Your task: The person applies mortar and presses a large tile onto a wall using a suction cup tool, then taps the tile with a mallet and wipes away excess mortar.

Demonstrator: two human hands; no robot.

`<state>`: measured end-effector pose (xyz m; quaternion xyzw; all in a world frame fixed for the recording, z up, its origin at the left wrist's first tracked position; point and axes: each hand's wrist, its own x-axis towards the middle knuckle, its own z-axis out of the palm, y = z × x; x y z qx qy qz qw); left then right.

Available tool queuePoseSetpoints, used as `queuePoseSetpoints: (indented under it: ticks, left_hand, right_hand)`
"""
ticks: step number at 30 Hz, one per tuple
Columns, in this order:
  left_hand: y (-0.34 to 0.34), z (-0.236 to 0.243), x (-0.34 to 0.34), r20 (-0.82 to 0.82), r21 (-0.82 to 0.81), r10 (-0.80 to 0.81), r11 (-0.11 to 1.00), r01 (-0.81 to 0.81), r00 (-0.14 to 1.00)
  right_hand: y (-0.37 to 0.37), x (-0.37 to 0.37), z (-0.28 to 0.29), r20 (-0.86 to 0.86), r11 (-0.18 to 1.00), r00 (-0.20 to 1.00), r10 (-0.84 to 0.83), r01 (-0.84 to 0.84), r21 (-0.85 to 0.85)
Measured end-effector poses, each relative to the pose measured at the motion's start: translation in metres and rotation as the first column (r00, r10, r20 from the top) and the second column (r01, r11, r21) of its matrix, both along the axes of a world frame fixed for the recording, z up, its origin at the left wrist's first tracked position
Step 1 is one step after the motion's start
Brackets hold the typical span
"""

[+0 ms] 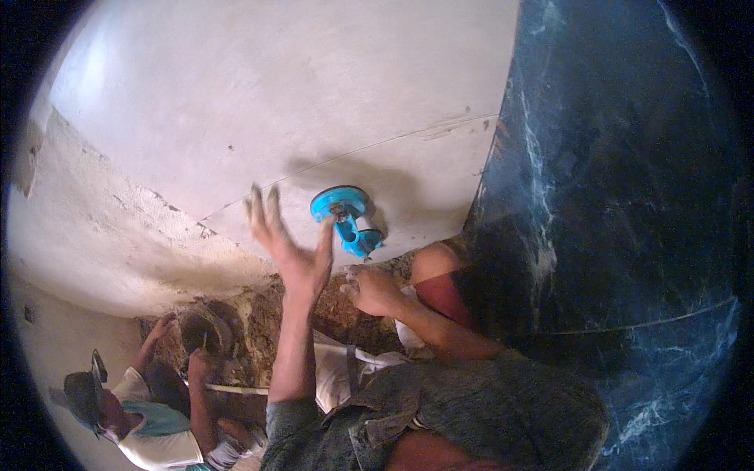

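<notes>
A bright blue suction lifter (346, 224) with a round cup is on the pale wall tile (377, 71), close to a thin joint line. My left hand (292, 255) is raised beside it on the left, fingers spread and holding nothing; its thumb tip overlaps the cup's near side, and I cannot tell whether it touches. My right hand (374, 291) is just below the lifter's lower end, fingers curled in toward the thumb. Whatever those fingers may hold is too small to make out.
Dark blue marbled panels (613, 157) cover the right side. At lower left a person in a cap (82, 400) works with both hands near a dark round bucket (200, 330). Rough brown rubble (259, 322) lies under the tile's lower edge. Bare plaster (102, 212) shows at left.
</notes>
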<state>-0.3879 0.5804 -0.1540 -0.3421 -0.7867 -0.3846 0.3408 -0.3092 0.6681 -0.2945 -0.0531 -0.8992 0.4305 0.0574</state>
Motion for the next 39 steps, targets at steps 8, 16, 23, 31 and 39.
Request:
queuePoseSetpoints:
  ticks: [8, 16, 23, 31, 39]
  left_hand:
    - [-0.145, -0.107, 0.004, 0.227, -0.035, 0.379, 0.924, -0.382, 0.897]
    - [-0.222, -0.131, 0.036, 0.427, 0.005, 0.509, 0.825, -0.565, 0.747]
    - [-0.244, -0.125, 0.026, 0.561, 0.246, 0.414, 0.744, -0.621, 0.717]
    - [-0.163, -0.074, -0.059, 0.448, 0.496, 0.021, 0.826, -0.268, 0.894]
    - [-0.132, -0.053, -0.123, 0.176, 0.655, -0.194, 0.755, 0.032, 0.965]
  right_hand:
    - [-0.016, -0.007, 0.014, -0.08, 0.988, 0.996, -0.04, 0.027, -0.151]
    - [-0.043, -0.017, 0.08, -0.167, 0.942, 0.979, 0.12, -0.166, -0.292]
    - [-0.074, -0.038, 0.069, -0.043, 0.845, 0.982, 0.183, -0.179, -0.504]
    - [-0.106, -0.042, -0.133, 0.37, 0.625, 0.792, 0.486, -0.61, 0.487]
    - [-0.117, -0.052, -0.113, 0.411, 0.958, 0.876, 0.251, -0.286, 0.025]
